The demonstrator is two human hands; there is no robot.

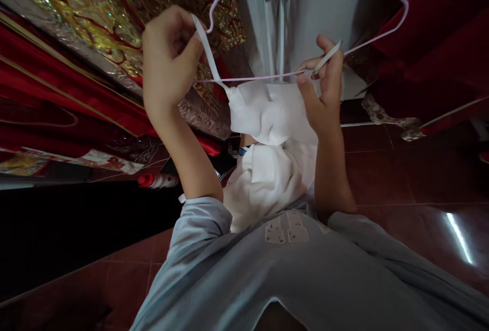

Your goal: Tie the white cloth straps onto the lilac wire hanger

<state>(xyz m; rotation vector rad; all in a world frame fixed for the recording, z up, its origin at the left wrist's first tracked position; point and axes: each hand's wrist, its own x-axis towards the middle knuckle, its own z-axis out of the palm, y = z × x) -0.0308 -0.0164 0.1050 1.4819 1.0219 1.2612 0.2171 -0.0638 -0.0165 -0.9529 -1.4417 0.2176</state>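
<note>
A pale pink wire clothes hanger (263, 77) spans the space between my hands, its lower bar running across above a white garment (267, 112). The garment hangs down toward my lap in soft folds. My left hand (168, 56) pinches a thin white strap (208, 48) of the garment, pulled up beside the hanger's left corner. On the other side, my right hand (323, 81) closes round the hanger's bar near its right end. A second white strap (327, 58) passes over the fingers of that hand.
Red and gold sequinned garments (95, 10) hang at the left, dark red cloth (439, 30) at the right. A pale grey surface with vertical handles (281, 20) stands ahead. A red-capped bottle (156, 181) lies low at left. The floor (382, 178) is reddish tile.
</note>
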